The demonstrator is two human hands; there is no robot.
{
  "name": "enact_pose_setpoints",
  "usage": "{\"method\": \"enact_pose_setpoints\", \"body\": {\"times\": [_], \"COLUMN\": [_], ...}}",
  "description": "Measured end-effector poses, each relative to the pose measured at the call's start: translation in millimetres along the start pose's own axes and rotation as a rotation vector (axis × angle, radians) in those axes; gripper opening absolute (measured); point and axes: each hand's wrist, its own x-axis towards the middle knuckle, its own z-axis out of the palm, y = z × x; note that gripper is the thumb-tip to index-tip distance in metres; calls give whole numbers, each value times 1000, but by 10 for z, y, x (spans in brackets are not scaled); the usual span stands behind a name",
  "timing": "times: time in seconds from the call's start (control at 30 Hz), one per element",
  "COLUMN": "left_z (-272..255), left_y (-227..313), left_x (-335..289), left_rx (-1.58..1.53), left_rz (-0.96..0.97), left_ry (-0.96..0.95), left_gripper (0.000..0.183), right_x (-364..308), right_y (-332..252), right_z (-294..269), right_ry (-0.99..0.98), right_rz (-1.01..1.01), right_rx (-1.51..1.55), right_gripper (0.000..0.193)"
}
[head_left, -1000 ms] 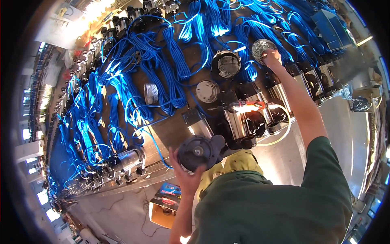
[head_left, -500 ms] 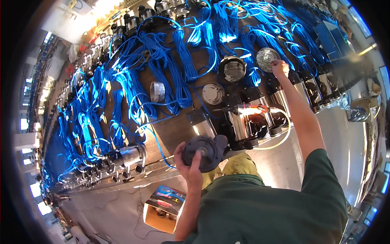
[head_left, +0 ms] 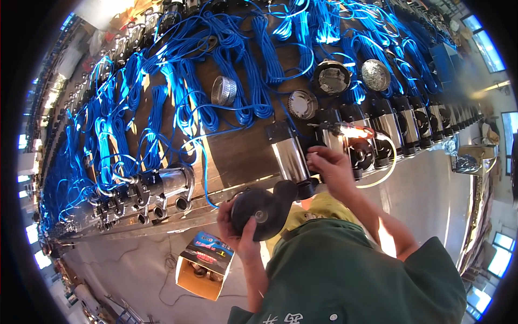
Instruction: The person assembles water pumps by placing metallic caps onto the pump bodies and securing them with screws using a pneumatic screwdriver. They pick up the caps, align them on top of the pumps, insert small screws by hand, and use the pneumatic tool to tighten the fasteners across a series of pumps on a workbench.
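Note:
In my left hand [head_left: 244, 242] is a round black pump casing [head_left: 260, 216] with a short rounded spout, its flat face turned up. My thumb presses on that face near its middle, and the fingers wrap round the rim. My right hand [head_left: 335, 171] is above and right of the casing, thumb and fingertips pinched together; whatever lies between them is too small to name. Just left of those fingertips, a steel pump body [head_left: 290, 156] with black ends rests on the bench. A red power screwdriver [head_left: 353, 131] with a pale hose lies across neighbouring pump bodies.
Round dishes of small metal parts [head_left: 375, 75] stand farther back, beside a black bowl [head_left: 332, 79] and an upright metal ring [head_left: 224, 90]. Bundles of blue cable [head_left: 189, 102] cover much of the bench. An open carton [head_left: 204, 265] sits on the floor.
My right hand has come back from the dish of small metal parts to beside the near pump body. My left hand has shifted slightly left and down, still holding the casing. The view has turned somewhat.

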Motion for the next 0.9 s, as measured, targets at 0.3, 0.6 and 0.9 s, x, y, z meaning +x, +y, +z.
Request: {"method": "enact_pose_setpoints", "body": {"times": [0.3,0.6,0.9], "left_z": [-992,-359,-244], "left_y": [104,-119,251], "left_x": [319,196,233], "left_rx": [-319,-377,496], "left_rz": [-186,-352,336], "left_ry": [75,-230,-587], "left_gripper": [70,51,94], "right_x": [-151,-267,-193], "right_y": [689,390,207], "right_z": [1314,548,390], "right_ry": [-263,-99,15], "right_rz": [354,148,-41], "right_rx": [481,500,401], "right_gripper": [29,27,21]}}
